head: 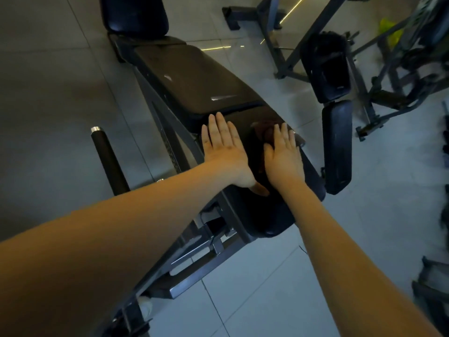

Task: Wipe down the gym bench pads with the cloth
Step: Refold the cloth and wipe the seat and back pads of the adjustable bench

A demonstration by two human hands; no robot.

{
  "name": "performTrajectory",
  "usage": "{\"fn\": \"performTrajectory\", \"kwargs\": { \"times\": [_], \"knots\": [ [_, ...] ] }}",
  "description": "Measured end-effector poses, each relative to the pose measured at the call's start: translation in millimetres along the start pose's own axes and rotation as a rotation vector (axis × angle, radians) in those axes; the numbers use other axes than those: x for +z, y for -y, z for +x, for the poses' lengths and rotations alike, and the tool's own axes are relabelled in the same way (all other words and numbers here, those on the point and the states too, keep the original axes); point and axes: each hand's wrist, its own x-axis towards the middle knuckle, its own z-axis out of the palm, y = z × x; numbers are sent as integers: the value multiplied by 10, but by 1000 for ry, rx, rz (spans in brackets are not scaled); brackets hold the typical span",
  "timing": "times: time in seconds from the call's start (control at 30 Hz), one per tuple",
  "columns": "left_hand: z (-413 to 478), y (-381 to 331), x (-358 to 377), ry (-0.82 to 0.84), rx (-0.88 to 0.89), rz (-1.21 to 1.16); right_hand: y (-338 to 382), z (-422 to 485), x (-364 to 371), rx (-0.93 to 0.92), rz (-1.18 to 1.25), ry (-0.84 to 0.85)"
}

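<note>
Nearest me, my two bare forearms reach out over the grey steel frame (194, 259) of the bench, and both hands land on the seat pad (267, 215), the closest of the black cushions. My left hand (223, 152) lies flat on the pad's left edge, fingers straight and together, holding nothing; I judge it is there to brace me. My right hand (283, 159) is just beside it, the two hands apart, palm down with straight fingers pressing on the cloth (263, 130). That is a dark brownish rag bunched under my palm on the right side of the seat pad, a fold showing past my fingertips. The cloth looks soft, light and limp, so I expect it to wad up and slide out if I only pinch a corner; a flat palm spread over most of it should keep it moving with me. The vinyl looks smooth and slick, and firm enough to lean on, so I would press down evenly. How far the cloth runs under my hand I cannot tell. Beyond my fingers the long back pad (194, 79) stretches away with a couple of pale streaks on it, and past that stands an upright pad (136, 15). Off to the right hang the pads of a neighbouring machine (336, 147), over the tiled floor (48, 69).
</note>
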Motion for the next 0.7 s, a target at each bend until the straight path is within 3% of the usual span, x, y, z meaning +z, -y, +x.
{"fn": "performTrajectory", "kwargs": {
  "times": [0.17,0.23,0.4,0.7],
  "knots": [
    [50,6,14,-19,-21,16,-149,-623,36,-61,25,76],
    [59,15,36,-51,-23,18,-210,-624,-50,-87,-37,135],
    [70,25,16,-5,-6,30,-122,-465,-3,-174,-46,97],
    [97,1,-44,124,-11,70,100,422,51,13,-28,-32]
  ]
}}
